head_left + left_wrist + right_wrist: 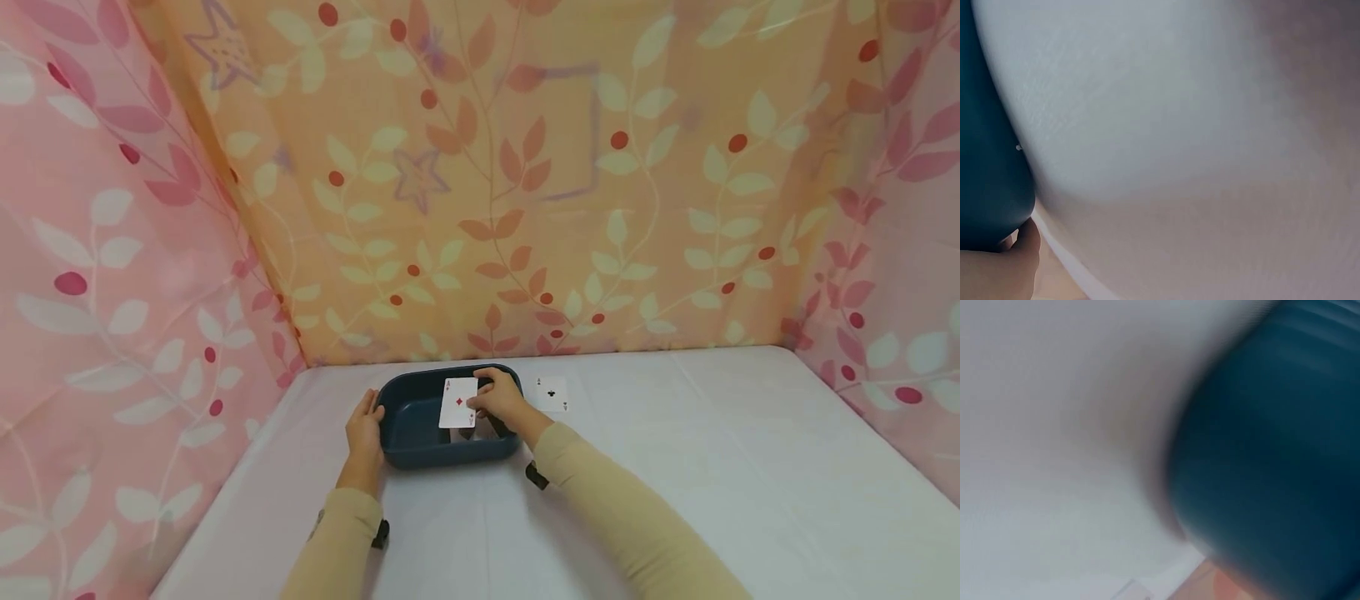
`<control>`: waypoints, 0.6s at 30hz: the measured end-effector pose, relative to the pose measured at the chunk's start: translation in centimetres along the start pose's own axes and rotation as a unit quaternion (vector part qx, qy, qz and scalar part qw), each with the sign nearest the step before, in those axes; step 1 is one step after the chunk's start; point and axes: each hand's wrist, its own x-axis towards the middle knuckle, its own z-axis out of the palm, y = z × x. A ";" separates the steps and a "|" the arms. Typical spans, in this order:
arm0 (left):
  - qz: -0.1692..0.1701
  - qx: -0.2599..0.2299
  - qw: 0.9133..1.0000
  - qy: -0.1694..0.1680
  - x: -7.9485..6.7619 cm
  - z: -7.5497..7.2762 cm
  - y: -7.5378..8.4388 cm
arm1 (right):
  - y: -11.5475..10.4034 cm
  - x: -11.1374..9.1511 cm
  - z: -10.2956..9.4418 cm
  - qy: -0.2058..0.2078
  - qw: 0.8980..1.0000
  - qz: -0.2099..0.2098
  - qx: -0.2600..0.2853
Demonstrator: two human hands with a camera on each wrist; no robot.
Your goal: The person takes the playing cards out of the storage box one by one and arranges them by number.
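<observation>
A dark blue rectangular plastic basin with rounded corners stands on the white-covered table. My left hand holds its left end, with the thumb at the rim; in the left wrist view part of that hand shows against the blue wall. Over the basin's inside, my right hand pinches an ace of diamonds playing card by its right edge, face up. Below the card, partly hidden, something pale and dark lies in the basin. In the right wrist view the blurred basin hides the right hand.
An ace of clubs lies face up on the table, right of the basin and behind the right wrist. A yellow leaf-patterned curtain rises at the table's back edge, with pink patterned curtains at both sides.
</observation>
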 end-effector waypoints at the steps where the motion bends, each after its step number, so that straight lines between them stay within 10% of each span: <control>1: 0.001 0.000 1.000 -0.002 0.0 0.1 0.0 | -0.1 -0.1 -0.2 0.001 1.000 0.000 0.004; 18: -0.016 -0.015 1.000 -0.015 0.0 0.2 0.5 | -1.4 -2.3 -4.6 0.038 0.998 0.040 -0.003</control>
